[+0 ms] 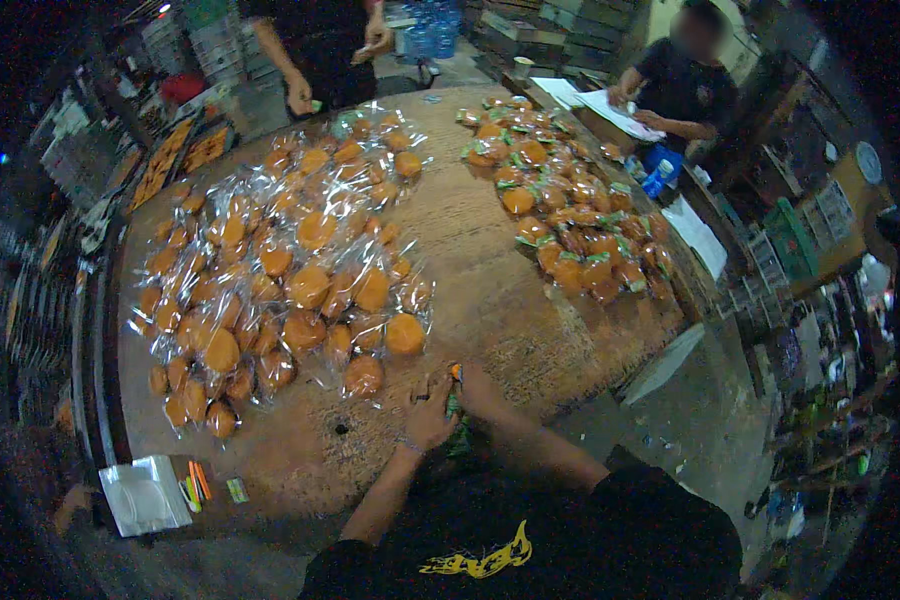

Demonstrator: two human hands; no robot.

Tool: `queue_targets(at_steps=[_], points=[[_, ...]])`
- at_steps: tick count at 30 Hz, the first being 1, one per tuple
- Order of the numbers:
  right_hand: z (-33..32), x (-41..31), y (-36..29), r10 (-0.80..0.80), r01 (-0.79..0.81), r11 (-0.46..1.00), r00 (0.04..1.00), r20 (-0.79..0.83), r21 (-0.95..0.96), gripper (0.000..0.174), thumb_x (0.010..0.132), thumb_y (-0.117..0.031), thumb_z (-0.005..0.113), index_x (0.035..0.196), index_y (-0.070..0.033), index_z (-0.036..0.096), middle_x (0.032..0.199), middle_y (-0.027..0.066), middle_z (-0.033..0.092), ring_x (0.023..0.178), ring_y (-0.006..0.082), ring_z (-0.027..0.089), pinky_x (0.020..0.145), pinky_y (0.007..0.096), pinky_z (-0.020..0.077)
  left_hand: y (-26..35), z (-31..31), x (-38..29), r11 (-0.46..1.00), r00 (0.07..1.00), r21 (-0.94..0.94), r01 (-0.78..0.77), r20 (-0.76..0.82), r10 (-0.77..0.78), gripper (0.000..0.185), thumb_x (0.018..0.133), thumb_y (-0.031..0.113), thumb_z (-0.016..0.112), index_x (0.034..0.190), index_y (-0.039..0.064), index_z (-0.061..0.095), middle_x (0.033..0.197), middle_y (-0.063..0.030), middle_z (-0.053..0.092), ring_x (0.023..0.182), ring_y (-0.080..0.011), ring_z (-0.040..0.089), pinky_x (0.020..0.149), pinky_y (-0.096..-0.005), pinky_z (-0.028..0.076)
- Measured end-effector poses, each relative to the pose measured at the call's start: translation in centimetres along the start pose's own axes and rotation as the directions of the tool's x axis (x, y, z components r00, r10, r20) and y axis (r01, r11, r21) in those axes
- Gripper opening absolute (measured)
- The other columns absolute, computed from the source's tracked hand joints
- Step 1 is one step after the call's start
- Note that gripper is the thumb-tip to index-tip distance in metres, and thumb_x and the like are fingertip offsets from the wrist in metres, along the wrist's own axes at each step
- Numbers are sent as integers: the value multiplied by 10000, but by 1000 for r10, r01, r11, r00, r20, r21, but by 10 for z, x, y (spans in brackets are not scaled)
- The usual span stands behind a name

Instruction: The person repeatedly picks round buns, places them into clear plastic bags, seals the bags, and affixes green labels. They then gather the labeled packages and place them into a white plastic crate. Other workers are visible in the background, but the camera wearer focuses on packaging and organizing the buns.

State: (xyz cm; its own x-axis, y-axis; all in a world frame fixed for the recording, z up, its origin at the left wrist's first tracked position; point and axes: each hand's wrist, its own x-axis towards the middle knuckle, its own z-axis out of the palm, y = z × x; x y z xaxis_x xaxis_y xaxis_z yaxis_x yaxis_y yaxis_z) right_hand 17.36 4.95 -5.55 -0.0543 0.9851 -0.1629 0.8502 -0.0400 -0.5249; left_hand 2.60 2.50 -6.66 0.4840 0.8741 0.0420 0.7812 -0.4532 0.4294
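Observation:
My left hand rests palm down at the near edge of the wooden table, fingers pointing away from me. Close against it on the right is my right hand, with a small orange-and-dark item at its fingertips; what kind of item it is I cannot tell. A strip of something green shows between the two hands. Beyond and left of them lie many round orange-brown buns in loose clear plastic bags. At the right, a second heap of wrapped buns bears green closures or labels.
A stack of clear plastic bags, orange and green pens or cutters and a small green packet lie at the near left corner. One person stands across the table; another handles papers at the right.

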Motion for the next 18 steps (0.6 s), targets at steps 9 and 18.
queue_targets(at_steps=[9,18], points=[[-18,-11,-18,206,-215,976,965,162,37,429,746,-268,608,1034,39,523,887,252,577,816,403,588,724,482,487,7,-6,-45,1000,1000,16,-26,16,26,665,758,370,579,1305,67,352,1291,-138,418,1267,-338,280,1007,-549,129],[-36,-30,-45,56,-68,996,980,192,57,417,771,-342,583,993,10,556,784,235,610,735,381,612,683,484,492,6,2,-49,958,959,91,271,-112,-260,574,752,283,570,1255,62,405,1296,-143,392,1192,-352,346,968,-504,258]])
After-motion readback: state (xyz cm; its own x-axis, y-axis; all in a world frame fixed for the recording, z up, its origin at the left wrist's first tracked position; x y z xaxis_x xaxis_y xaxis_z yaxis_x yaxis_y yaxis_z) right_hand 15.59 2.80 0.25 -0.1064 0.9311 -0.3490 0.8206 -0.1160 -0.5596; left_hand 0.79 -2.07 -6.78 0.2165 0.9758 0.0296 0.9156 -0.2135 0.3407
